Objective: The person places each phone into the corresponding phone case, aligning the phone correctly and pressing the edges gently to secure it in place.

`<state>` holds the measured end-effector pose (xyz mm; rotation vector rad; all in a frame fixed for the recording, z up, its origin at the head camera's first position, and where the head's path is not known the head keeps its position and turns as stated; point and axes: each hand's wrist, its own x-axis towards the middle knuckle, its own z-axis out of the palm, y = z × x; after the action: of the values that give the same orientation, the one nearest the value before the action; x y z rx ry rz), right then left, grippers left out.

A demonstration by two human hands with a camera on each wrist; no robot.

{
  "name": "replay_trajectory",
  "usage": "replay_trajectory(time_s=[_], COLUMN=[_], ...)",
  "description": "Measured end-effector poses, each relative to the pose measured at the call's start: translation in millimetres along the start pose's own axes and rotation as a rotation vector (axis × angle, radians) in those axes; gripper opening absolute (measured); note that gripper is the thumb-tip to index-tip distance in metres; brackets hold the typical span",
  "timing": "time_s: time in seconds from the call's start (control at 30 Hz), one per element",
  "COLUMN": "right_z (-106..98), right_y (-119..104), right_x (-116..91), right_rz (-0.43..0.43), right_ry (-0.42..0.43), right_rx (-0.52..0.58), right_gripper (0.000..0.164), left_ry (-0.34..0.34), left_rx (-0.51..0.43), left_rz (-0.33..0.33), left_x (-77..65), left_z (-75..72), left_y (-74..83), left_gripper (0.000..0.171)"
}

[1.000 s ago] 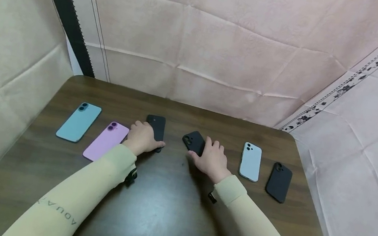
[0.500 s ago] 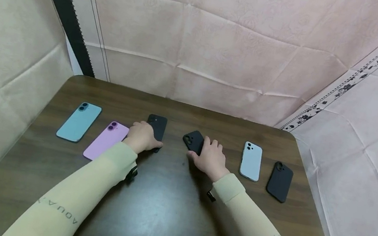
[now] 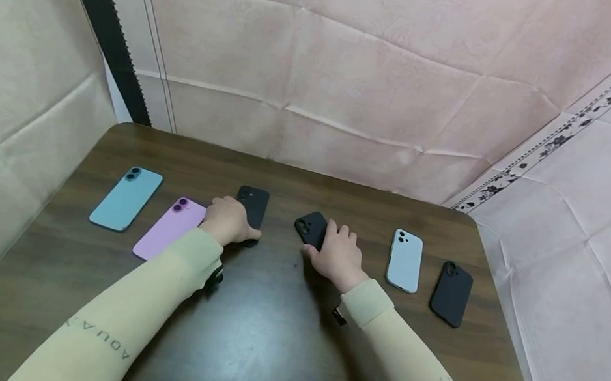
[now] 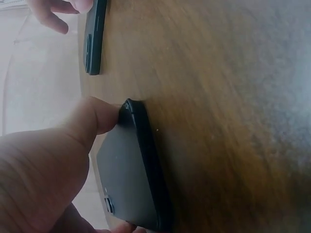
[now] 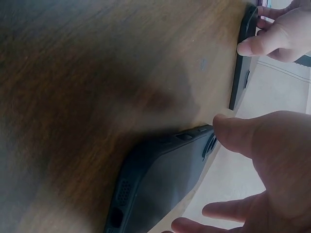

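My left hand point(image 3: 228, 221) grips a black phone point(image 3: 256, 201) lying back up near the table's middle. In the left wrist view, the thumb touches one corner of this phone point(image 4: 130, 167) and fingertips point(image 4: 127, 226) meet its far edge. Just to the right, my right hand point(image 3: 338, 256) reaches over a second black phone point(image 3: 309, 225) with a camera bump. Seen from the right wrist, that hand's thumb point(image 5: 231, 136) is right at the camera end of this phone point(image 5: 170, 182), while the other fingers spread loosely beyond its far side. The hands hide part of both phones.
A blue phone point(image 3: 126, 198) and a lilac phone point(image 3: 170, 229) lie on the left of the wooden table point(image 3: 245, 353). A pale blue phone point(image 3: 405, 261) and another black phone point(image 3: 450, 294) lie on the right. Hanging cloth point(image 3: 300, 65) encloses the table.
My right hand has shifted slightly left over its black phone, covering more of it. My left hand has barely moved, and the other phones lie where they were.
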<state>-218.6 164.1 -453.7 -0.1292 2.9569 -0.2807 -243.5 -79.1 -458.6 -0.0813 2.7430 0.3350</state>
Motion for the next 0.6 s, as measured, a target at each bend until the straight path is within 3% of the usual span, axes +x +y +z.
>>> replay_trajectory(time_s=[0.17, 0.4, 0.6], right_z=[0.3, 0.2, 0.9], right_y=[-0.2, -1.7, -2.6], right_x=[0.5, 2.0, 4.3], right_rz=[0.009, 0.005, 0.02], right_ry=[-0.007, 0.006, 0.006], right_rx=[0.006, 0.003, -0.005], right_gripper=[0.083, 0.08, 0.074], left_ry=[-0.008, -0.012, 0.003], left_rx=[0.062, -0.036, -0.044], left_rz=[0.005, -0.008, 0.018], left_x=[0.2, -1.6, -0.1], left_z=[-1.8, -2.1, -0.3], left_y=[0.9, -0.3, -1.1], left_gripper=[0.102, 0.101, 0.098])
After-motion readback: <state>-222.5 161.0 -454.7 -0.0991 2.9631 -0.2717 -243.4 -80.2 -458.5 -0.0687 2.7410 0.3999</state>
